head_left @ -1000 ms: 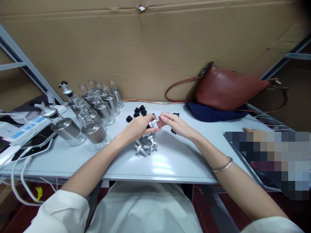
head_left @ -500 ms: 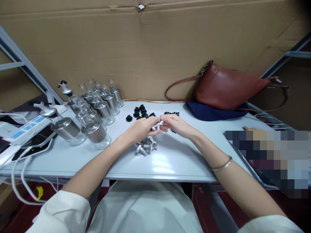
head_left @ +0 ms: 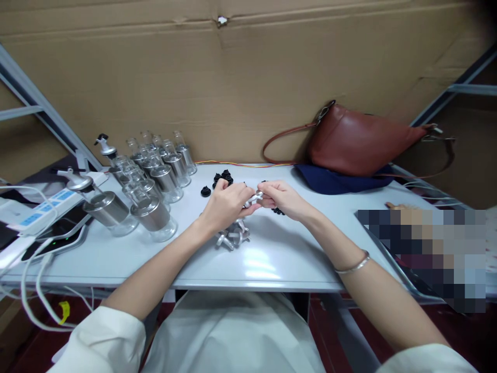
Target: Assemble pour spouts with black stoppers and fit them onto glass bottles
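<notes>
Silvery spout piece (head_left: 254, 200), black stoppers (head_left: 223, 178), reddish-brown bag (head_left: 357, 140).

the setting was a small workshop or light-assembly station; its exact kind could not be settled. a pale tabletop (head_left: 310, 259) stood between grey metal frames (head_left: 54, 116), backed by a brown cardboard sheet (head_left: 155, 67). groups of like parts indicated bench work: glass bottles with metal sleeves (head_left: 151, 213) stood clustered at the left, while black parts (head_left: 205, 191) and silvery metal pieces (head_left: 225, 241) lay near the middle. a power strip (head_left: 46, 210) served the left end. a reddish-brown bag (head_left: 357, 142) on dark blue cloth (head_left: 336, 181) suggested a personal workplace.
</notes>
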Demonstrator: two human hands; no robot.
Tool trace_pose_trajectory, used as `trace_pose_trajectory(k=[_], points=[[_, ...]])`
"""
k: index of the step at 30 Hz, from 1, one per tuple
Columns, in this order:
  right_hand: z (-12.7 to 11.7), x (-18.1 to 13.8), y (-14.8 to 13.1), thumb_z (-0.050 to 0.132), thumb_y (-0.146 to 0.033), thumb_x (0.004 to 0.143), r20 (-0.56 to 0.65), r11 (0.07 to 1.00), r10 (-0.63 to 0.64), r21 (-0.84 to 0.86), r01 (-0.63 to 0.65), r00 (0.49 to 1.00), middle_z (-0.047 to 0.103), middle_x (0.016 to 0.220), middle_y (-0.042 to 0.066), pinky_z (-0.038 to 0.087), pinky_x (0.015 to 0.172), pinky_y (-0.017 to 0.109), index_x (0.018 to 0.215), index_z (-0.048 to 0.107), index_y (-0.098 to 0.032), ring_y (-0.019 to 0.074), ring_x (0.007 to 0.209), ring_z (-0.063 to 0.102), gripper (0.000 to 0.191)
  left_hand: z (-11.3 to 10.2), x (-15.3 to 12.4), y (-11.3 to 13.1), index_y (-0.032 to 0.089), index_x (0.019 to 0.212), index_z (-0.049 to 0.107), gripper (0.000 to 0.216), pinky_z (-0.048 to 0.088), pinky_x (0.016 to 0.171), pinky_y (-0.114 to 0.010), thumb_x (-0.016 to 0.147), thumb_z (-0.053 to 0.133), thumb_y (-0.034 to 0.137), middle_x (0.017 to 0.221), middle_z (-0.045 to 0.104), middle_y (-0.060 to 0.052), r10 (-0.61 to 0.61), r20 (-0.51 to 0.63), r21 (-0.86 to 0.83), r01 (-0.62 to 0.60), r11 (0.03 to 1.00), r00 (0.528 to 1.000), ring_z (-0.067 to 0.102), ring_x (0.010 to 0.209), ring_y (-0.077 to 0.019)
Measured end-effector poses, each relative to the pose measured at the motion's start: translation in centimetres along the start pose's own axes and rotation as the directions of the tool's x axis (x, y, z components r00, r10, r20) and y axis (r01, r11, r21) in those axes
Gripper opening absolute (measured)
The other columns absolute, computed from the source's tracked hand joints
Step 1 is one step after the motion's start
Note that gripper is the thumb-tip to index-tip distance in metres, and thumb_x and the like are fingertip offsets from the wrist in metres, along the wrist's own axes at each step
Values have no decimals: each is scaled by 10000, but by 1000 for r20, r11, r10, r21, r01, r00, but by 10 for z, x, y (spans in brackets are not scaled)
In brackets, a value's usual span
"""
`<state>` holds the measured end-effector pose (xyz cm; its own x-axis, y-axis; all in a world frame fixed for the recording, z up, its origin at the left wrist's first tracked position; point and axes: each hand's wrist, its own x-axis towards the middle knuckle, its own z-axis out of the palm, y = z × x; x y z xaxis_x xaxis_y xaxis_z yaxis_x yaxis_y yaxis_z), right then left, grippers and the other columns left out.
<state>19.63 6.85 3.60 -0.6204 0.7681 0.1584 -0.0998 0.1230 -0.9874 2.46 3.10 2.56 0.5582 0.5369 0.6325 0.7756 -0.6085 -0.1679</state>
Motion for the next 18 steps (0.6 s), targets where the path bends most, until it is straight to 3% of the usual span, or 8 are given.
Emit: trace_pose_trajectory(k=[6, 13, 18], points=[[-4, 0, -1, 627, -544, 721, -11, 997, 17, -73, -18, 1000, 202, 446, -97, 115, 416, 221, 500, 304, -215, 40, 427, 136, 511, 1, 1, 4, 174, 897, 559, 274, 252, 729, -330, 943, 408, 398, 765, 605, -29, -8, -25, 61, 10, 998, 1000, 557, 723, -174], [7, 1, 1, 681, -525, 687, -49, 993, 12, 118, -6, 999, 191, 501, -98, 151, 413, 209, 515, 313, -209, 40, 434, 179, 515, -6, 3, 4, 187, 853, 520, 171, 295, 713, -314, 889, 414, 315, 732, 635, 14, -158, 35, -256, 162, 953, 987, 454, 575, -125], [13, 1, 0, 699, -515, 685, -76, 987, -10, 160, 22, 997, 216, 503, -90, 180, 414, 213, 508, 321, -204, 43, 434, 219, 521, -8, 4, 9, 196, 803, 495, 161, 315, 727, -313, 873, 400, 306, 664, 605, 31, -256, 41, -318, 256, 913, 966, 391, 536, -125]])
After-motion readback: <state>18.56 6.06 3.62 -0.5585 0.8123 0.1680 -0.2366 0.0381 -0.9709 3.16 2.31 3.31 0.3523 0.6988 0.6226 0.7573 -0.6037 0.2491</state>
